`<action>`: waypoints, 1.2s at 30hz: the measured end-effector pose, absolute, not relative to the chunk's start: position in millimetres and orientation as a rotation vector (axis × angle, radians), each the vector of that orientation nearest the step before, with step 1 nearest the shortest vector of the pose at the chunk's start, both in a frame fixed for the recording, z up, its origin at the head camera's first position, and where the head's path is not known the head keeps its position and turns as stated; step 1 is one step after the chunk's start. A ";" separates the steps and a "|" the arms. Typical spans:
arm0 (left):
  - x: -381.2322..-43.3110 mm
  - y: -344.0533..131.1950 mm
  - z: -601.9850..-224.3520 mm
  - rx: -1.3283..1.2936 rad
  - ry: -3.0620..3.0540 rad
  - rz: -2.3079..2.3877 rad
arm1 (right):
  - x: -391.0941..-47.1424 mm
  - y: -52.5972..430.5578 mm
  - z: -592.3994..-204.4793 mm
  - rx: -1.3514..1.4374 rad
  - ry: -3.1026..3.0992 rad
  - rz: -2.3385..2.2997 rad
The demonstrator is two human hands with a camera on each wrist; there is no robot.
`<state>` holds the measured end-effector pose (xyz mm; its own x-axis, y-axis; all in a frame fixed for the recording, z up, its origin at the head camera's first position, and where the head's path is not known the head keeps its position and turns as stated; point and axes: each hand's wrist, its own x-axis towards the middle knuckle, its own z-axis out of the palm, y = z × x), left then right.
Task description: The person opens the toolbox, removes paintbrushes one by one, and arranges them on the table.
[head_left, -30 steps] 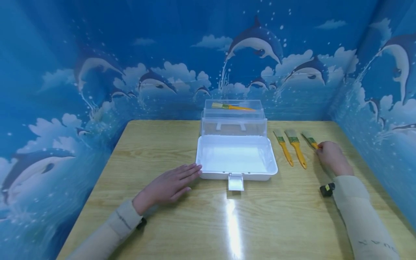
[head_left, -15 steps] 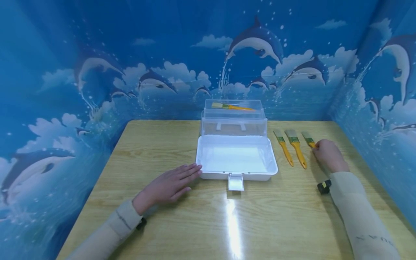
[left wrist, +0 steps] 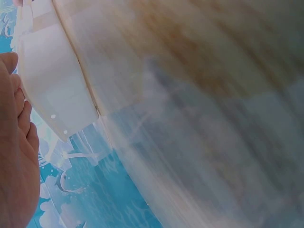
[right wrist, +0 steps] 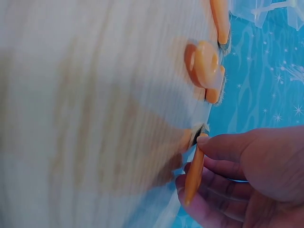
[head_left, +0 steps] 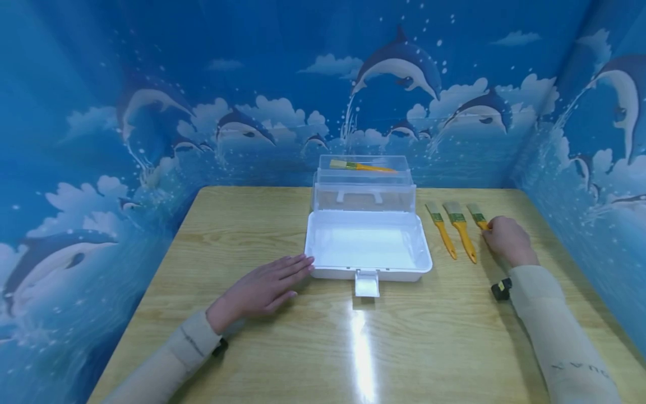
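Observation:
My left hand (head_left: 262, 287) lies with straight fingers, its fingertips at the front left corner of a white plastic box (head_left: 333, 274). The left wrist view shows those fingers along the box's side (left wrist: 57, 71). At the right, my right hand (head_left: 508, 241) pinches the yellow handle of a flat paintbrush (head_left: 476, 215) between thumb and fingers. Its handle (right wrist: 194, 178) shows plainly in the right wrist view, while the hand covers that part in the head view. To its left lie two more paintbrushes, a wide one (head_left: 465, 238) and a narrower one (head_left: 444, 235), bristles pointing away.
The box stands open, its clear lid (head_left: 328, 196) tipped back behind it and its latch (head_left: 367, 284) hanging at the front. Another paintbrush (head_left: 370, 167) shows at the top of the lid. A dolphin-print backdrop (head_left: 282, 45) rises behind the wooden table (head_left: 282, 359).
My right hand has shifted a little to the left and away from me, and the paintbrush it pinches has turned and moved slightly left. The left hand and the box stay put.

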<state>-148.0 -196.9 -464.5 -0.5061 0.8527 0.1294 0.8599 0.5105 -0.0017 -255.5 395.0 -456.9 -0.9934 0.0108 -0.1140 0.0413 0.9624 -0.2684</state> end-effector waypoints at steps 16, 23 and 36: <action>-147.5 -198.0 -464.6 -1.492 -2.650 -0.109 | -256.9 392.8 -459.7 0.034 2.993 -0.423; -147.7 -197.9 -464.4 -1.498 -2.628 -0.105 | -255.6 393.2 -460.7 0.039 2.978 -0.433; -148.9 -199.0 -467.1 -1.496 -2.637 -0.109 | -256.8 396.3 -461.3 0.020 2.953 -0.440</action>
